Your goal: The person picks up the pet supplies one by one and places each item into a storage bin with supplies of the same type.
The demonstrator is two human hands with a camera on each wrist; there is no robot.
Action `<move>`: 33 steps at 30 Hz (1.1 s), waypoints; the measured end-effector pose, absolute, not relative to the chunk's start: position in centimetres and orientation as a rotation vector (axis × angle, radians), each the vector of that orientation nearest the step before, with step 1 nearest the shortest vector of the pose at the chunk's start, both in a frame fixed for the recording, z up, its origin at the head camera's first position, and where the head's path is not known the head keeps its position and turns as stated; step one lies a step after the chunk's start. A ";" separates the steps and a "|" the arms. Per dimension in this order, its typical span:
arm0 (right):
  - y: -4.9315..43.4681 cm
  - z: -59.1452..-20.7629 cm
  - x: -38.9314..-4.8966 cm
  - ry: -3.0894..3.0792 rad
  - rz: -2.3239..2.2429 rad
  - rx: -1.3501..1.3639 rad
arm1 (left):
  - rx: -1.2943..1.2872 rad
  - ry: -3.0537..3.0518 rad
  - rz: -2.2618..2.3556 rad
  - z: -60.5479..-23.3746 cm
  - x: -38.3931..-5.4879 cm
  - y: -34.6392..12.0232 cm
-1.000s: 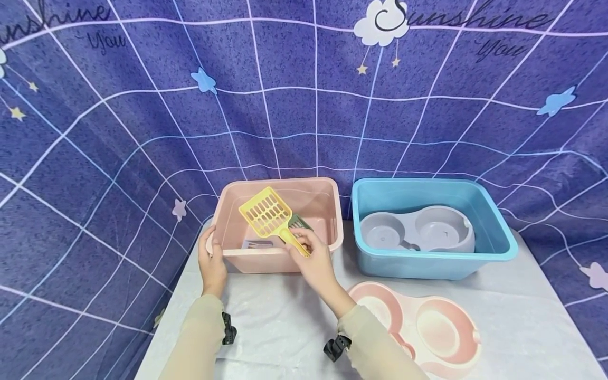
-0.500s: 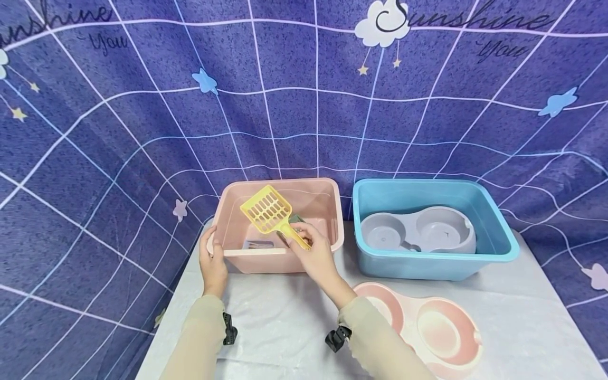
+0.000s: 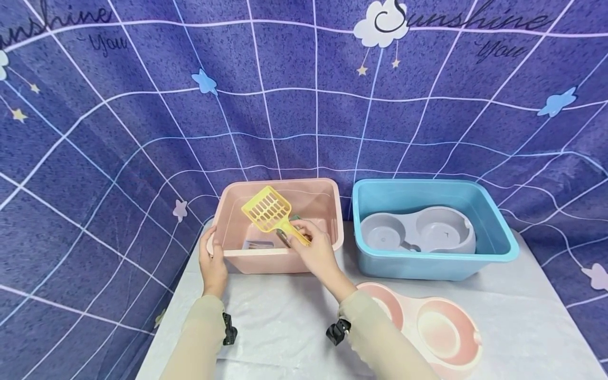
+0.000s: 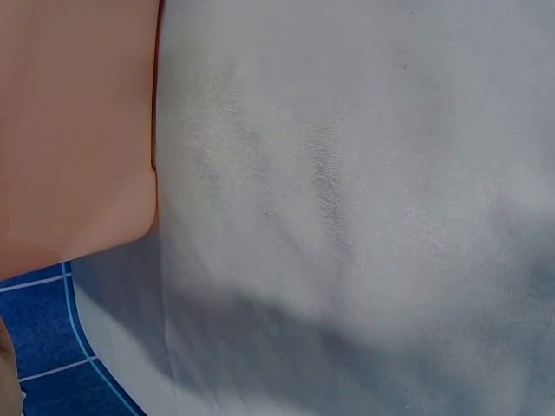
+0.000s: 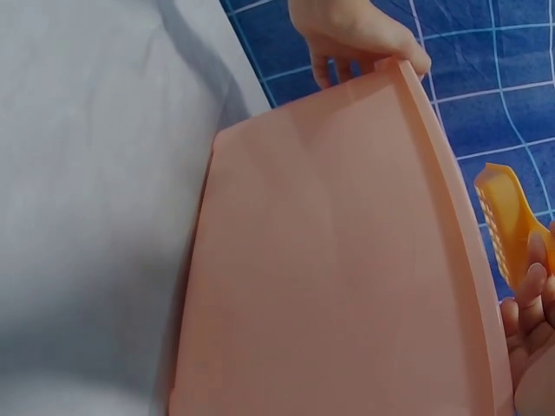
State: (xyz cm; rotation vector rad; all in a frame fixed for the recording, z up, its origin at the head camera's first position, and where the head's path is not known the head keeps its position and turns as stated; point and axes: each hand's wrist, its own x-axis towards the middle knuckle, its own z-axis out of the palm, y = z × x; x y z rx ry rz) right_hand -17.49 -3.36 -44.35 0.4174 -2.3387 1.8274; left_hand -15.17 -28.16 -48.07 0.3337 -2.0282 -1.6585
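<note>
Right hand (image 3: 315,252) pinches yellow scoop (image 3: 281,224), left hand (image 3: 213,266) grips pink tub (image 3: 266,264); scoop might twist loose (handle-only hold!), dropping inside.

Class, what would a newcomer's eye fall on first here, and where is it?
The yellow slotted scoop, held by the right hand over the pink tub, likely stands out first. Beside that tub, a blue tub holds a grey double bowl. A pink double bowl lies in the foreground.

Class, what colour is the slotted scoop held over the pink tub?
The slotted scoop is yellow; the head view shows it best.
</note>
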 end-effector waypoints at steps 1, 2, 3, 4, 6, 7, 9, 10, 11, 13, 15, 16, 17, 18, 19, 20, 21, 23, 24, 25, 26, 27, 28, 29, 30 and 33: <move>-3.3 -44.3 -17.6 -2.344 1.812 0.423 | 0.332 -2.032 -1.656 -48.1 -15.2 -28.1; -3.3 -44.3 -17.7 -2.349 1.796 0.429 | 0.331 -2.040 -1.651 -48.0 -15.1 -28.1; -3.3 -44.3 -17.8 -2.352 1.781 0.436 | 0.331 -2.050 -1.643 -48.0 -15.1 -28.1; -3.2 -44.2 -17.9 -2.355 1.768 0.441 | 0.331 -2.058 -1.637 -48.0 -15.1 -28.1; -3.1 -44.1 -18.1 -2.363 1.740 0.449 | 0.331 -2.068 -1.625 -47.9 -15.1 -28.1; -3.1 -44.1 -18.2 -2.368 1.726 0.453 | 0.331 -2.068 -1.623 -47.9 -15.1 -28.1; -3.0 -44.1 -18.4 -2.378 1.711 0.457 | 0.334 -2.068 -1.625 -47.8 -15.0 -28.1; -2.9 -44.0 -18.5 -2.386 1.707 0.453 | 0.334 -2.066 -1.628 -47.7 -15.0 -28.1; -2.9 -44.0 -18.6 -2.395 1.705 0.449 | 0.336 -2.065 -1.632 -47.7 -15.0 -28.1; -2.8 -43.9 -18.7 -2.409 1.708 0.439 | 0.344 -2.066 -1.640 -47.7 -14.9 -28.1; -2.7 -43.9 -18.9 -2.421 1.721 0.420 | 0.355 -2.070 -1.646 -47.7 -14.9 -28.1; -2.7 -43.8 -18.9 -2.426 1.725 0.410 | 0.356 -2.069 -1.650 -47.7 -14.9 -28.1; -2.6 -43.8 -19.0 -2.429 1.729 0.400 | 0.360 -2.066 -1.653 -47.7 -14.9 -28.1; -2.6 -43.8 -19.1 -2.431 1.735 0.393 | 0.364 -2.065 -1.654 -47.7 -14.8 -28.1; -2.6 -43.8 -19.1 -2.430 1.741 0.386 | 0.364 -2.062 -1.653 -47.7 -14.8 -28.1; -2.5 -43.8 -19.2 -2.429 1.746 0.381 | 0.366 -2.063 -1.652 -47.8 -14.8 -28.1; -2.5 -43.8 -19.3 -2.422 1.755 0.384 | 0.366 -2.064 -1.649 -47.8 -14.8 -28.0; -2.4 -43.8 -19.5 -2.416 1.754 0.394 | 0.365 -2.066 -1.641 -47.8 -14.9 -28.0; -2.4 -43.8 -19.7 -2.416 1.745 0.399 | 0.363 -2.069 -1.636 -47.8 -14.9 -28.0; -2.3 -43.8 -19.8 -2.421 1.726 0.403 | 0.362 -2.068 -1.635 -47.8 -14.9 -28.0; -2.3 -43.8 -19.9 -2.428 1.706 0.407 | 0.362 -2.068 -1.635 -47.8 -14.9 -28.0; -2.3 -43.8 -19.9 -2.436 1.681 0.411 | 0.360 -2.067 -1.636 -47.8 -14.9 -28.0; -2.2 -43.8 -20.0 -2.447 1.655 0.413 | 0.359 -2.062 -1.639 -47.8 -15.0 -28.0; -2.1 -43.8 -20.1 -2.455 1.629 0.415 | 0.357 -2.057 -1.642 -47.8 -15.0 -28.0; -2.1 -43.8 -20.2 -2.465 1.610 0.412 | 0.357 -2.054 -1.643 -47.8 -15.0 -28.0; -1.9 -43.9 -20.3 -2.476 1.615 0.414 | 0.350 -2.040 -1.644 -48.0 -15.1 -28.1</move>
